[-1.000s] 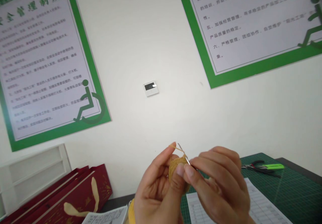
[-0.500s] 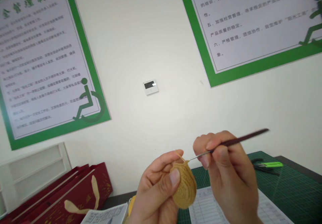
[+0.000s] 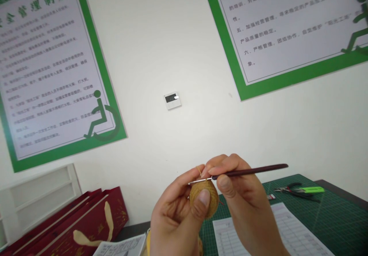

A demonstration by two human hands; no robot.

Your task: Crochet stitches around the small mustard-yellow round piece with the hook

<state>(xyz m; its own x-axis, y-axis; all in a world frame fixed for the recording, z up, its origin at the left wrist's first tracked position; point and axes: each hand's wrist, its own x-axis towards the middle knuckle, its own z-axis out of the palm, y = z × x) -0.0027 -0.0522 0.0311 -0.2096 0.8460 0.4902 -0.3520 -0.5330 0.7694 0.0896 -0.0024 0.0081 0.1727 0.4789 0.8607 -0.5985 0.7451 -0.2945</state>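
Observation:
Between the thumb and fingers of my left hand (image 3: 179, 210) is a round mustard-yellow crochet piece (image 3: 212, 206). A strand of yellow yarn (image 3: 199, 170) runs over the left index fingertip. My right hand (image 3: 244, 198) grips a crochet hook (image 3: 253, 171) with a dark brown handle, held almost level. The hook's metal shaft lies across the top edge of the piece, its tip close to my left fingers. Both hands are close together, and the right fingertips are beside the yarn. The exact stitch on the hook is too small to make out.
A green cutting mat (image 3: 301, 206) covers the table, with a printed sheet (image 3: 230, 235) and pliers (image 3: 293, 189) on it. Dark red gift bags (image 3: 115, 210) stand at left beside a paper booklet (image 3: 123, 246). Green-framed posters (image 3: 100, 64) hang on the wall.
My right hand and the hook have moved left and closer to my left hand. The hook now lies flatter, with its shaft across the piece's top edge. The piece has tilted and risen slightly.

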